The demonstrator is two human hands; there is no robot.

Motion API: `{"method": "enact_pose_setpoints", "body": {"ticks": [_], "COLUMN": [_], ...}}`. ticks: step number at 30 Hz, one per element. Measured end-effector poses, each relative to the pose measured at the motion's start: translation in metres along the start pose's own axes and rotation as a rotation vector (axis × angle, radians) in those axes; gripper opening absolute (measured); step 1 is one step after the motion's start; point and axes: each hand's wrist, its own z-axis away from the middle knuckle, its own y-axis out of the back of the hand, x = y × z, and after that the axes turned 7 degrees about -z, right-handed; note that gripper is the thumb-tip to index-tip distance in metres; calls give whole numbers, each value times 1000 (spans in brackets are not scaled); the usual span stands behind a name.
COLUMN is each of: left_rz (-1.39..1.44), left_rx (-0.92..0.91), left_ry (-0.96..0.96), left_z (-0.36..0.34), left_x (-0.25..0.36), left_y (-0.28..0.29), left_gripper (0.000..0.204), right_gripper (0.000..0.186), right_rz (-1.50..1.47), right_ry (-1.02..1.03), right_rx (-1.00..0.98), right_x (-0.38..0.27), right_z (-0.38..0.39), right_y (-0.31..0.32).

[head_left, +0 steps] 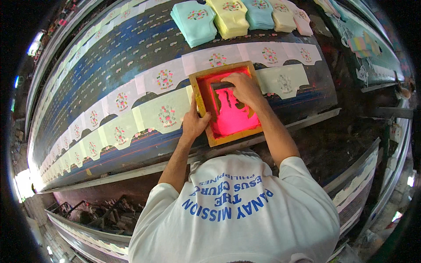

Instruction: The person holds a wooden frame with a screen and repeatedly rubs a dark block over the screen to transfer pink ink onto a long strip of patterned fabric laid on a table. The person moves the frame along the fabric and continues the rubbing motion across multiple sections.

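A yellow-edged wooden screen-printing frame (234, 136) lies on a row of pale cut fabric pieces (144, 115) printed with small round designs, some coloured, some pale. Bright pink ink (232, 118) covers much of the screen inside it. My left hand (195, 120) grips the frame's left side, thumb and forefinger against the wood. My right hand (241, 87) is inside the frame near its top, fingers closed on a dark squeegee (217, 86), which is partly hidden by the hand.
The long dark printing table (109, 52) carries further rows of printed white pieces (164, 78). Stacks of blue, yellow, cream and pink pieces (193, 28) sit along the back. Another table (370, 72) with hanging items stands at right; metal rails (294, 123) edge the near side.
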Motion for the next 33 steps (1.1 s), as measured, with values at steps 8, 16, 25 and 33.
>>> {"method": "enact_pose_setpoints", "body": {"ticks": [8,16,25,33], "left_rz": [-1,23,88,34], "left_rx": [13,-31,0,-30], "left_ry": [9,-3,-70,-53], "left_z": [5,-2,-25,-61], "left_x": [-3,-6,74,178], "left_y": [-4,-2,-58,-161], "left_gripper": [111,111,115,116], "right_gripper": [56,56,50,49], "right_rz": [-3,6,47,83], "right_ry": [-31,-38,47,64], "right_rx": [7,22,89,120], "right_x": [-16,-25,51,164], "right_z": [115,129,155,193], "right_y": [-27,-17,49,134]}}
